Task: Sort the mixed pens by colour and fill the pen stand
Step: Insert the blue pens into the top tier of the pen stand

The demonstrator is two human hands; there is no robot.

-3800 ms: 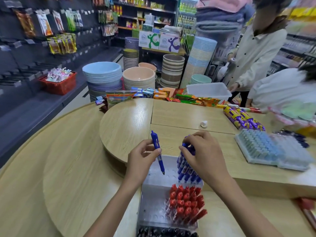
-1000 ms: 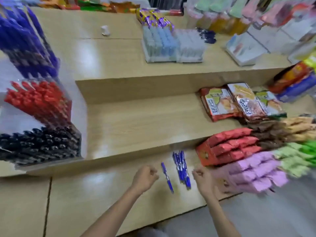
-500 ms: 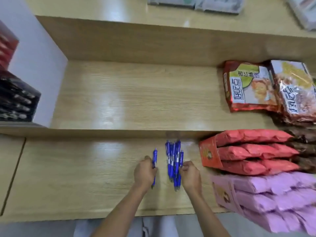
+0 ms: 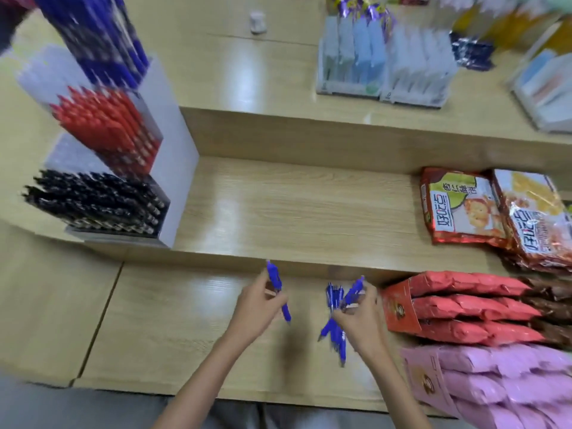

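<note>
The left hand [image 4: 258, 309] pinches one blue pen [image 4: 276, 281] mid-barrel while the right hand [image 4: 362, 320] beside it grips a loose blue bundle [image 4: 334, 331], light, stiff, probably slippery and likely to fan out.

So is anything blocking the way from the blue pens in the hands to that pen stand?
Nothing visible does. The left hand and right hand hold blue pens; only bare wooden shelf and one step up lie between them and the pen stand.
</note>
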